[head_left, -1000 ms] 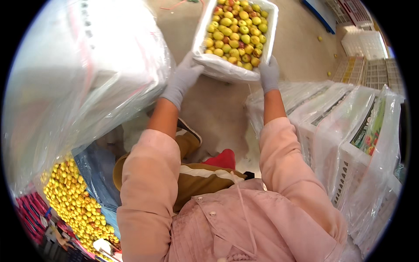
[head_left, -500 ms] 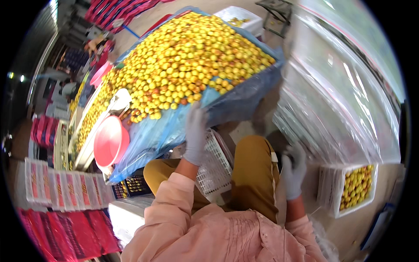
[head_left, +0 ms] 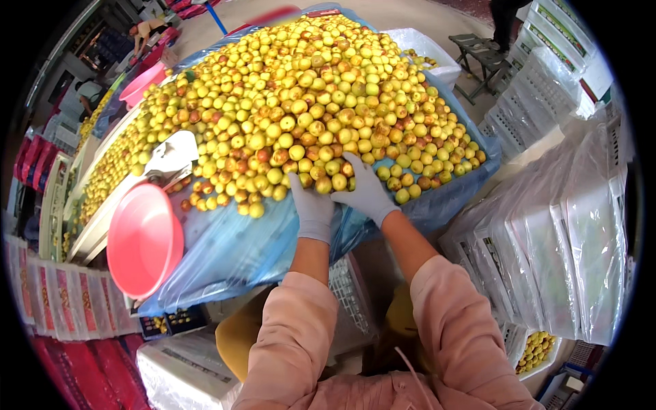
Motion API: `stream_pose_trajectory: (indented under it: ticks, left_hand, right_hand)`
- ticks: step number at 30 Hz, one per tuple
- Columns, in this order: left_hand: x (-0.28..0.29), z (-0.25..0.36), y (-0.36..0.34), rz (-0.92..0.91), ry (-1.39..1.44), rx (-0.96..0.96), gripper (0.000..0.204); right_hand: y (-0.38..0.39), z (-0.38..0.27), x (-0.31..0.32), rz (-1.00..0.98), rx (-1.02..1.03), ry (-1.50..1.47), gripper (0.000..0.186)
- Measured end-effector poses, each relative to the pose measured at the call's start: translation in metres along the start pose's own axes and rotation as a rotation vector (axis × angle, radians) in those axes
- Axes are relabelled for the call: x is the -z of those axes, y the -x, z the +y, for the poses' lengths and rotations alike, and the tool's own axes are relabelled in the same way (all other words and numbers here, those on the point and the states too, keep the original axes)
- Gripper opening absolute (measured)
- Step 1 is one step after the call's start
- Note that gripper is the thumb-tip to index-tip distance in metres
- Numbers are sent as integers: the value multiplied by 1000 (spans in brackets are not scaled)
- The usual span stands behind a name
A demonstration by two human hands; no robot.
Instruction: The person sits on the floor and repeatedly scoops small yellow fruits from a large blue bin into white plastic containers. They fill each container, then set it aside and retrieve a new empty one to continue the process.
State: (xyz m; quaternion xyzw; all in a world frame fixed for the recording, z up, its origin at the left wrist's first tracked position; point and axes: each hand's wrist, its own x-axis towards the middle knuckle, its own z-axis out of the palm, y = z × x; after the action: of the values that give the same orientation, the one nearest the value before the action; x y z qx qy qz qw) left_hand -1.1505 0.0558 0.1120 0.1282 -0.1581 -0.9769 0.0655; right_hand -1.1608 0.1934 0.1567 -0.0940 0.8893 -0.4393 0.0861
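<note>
Yellow and reddish-brown small fruits (head_left: 301,102) lie heaped in a broad pile on a blue plastic sheet (head_left: 239,246) that covers the desk and hangs over its near edge. Both hands wear pale grey gloves and rest at the near edge of the pile. The left hand (head_left: 312,203) lies flat with its fingers spread open against the lowest fruits, gripping nothing that shows. The right hand (head_left: 365,190), just beside it and touching the same row, is cupped over a few fruits with its fingers loosely curled; whether it grips any cannot be told.

Near the left corner of the desk a pink plastic basin (head_left: 143,240) sits tilted on the sheet, and a white scoop (head_left: 172,156) lies at the pile's left edge, just above the basin. At the right, beside the desk, stand stacks of white crates wrapped in clear plastic (head_left: 553,225). Low at the right, a white crate (head_left: 536,350) holds more of the yellow fruits. Pink sleeves (head_left: 437,314) cover both forearms.
</note>
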Motion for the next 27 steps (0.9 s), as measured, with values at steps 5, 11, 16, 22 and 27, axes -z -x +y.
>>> stream_pose_trajectory:
  ticks: [5,11,16,22,27]
  left_hand:
    - [-24,-10,-12,-25,73,8,68]
    - [-10,-8,-19,62,-36,-62,59]
    - [-35,-19,14,19,-125,110,47]
    - [-51,0,55,-16,-69,76,58]
    - [-46,-9,33,-20,-75,168,63]
  right_hand:
    - [-16,3,-7,89,59,-384,105]
    - [-21,-31,-34,389,-9,-421,59]
    - [-8,-4,-32,428,59,-324,49]
    - [17,-38,-28,233,-37,-297,67]
    - [-8,-17,-15,66,-230,-268,85]
